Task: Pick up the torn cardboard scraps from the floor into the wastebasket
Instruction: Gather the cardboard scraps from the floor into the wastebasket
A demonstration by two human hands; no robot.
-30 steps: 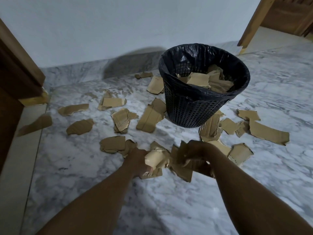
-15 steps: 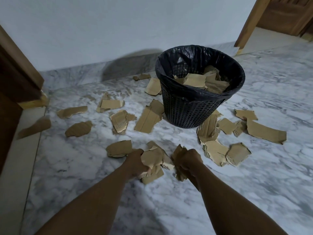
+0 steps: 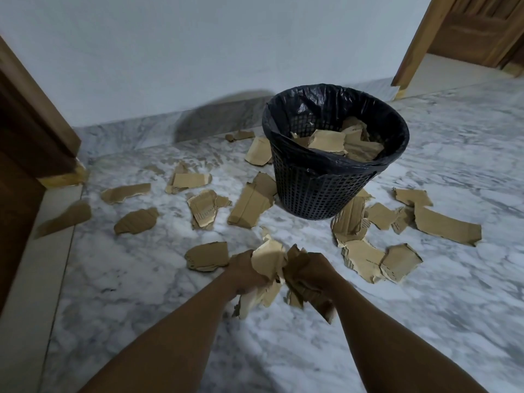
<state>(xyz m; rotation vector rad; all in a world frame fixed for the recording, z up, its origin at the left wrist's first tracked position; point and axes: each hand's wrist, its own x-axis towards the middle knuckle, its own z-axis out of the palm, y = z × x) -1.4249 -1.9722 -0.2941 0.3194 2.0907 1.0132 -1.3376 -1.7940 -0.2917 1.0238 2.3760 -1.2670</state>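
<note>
A black mesh wastebasket [image 3: 320,194] with a black liner stands on the marble floor, with several cardboard scraps [image 3: 329,141] inside. My left hand [image 3: 245,272] and my right hand [image 3: 312,275] are pressed together in front of it. Each grips a bunch of torn brown cardboard scraps [image 3: 269,259], lifted just off the floor. More scraps lie around: one flat piece [image 3: 208,255] just left of my left hand, a pile [image 3: 377,258] to the right, a long folded piece [image 3: 251,205] by the basket's left side.
Several more scraps [image 3: 445,225] are scattered left and right of the basket. A wooden door frame [image 3: 31,131] stands at the left, another doorway [image 3: 442,41] at the back right. A white wall [image 3: 198,52] runs behind the basket.
My two hands have drawn together and gathered the scraps into one clump, raising it from the floor. My view has moved a little closer.
</note>
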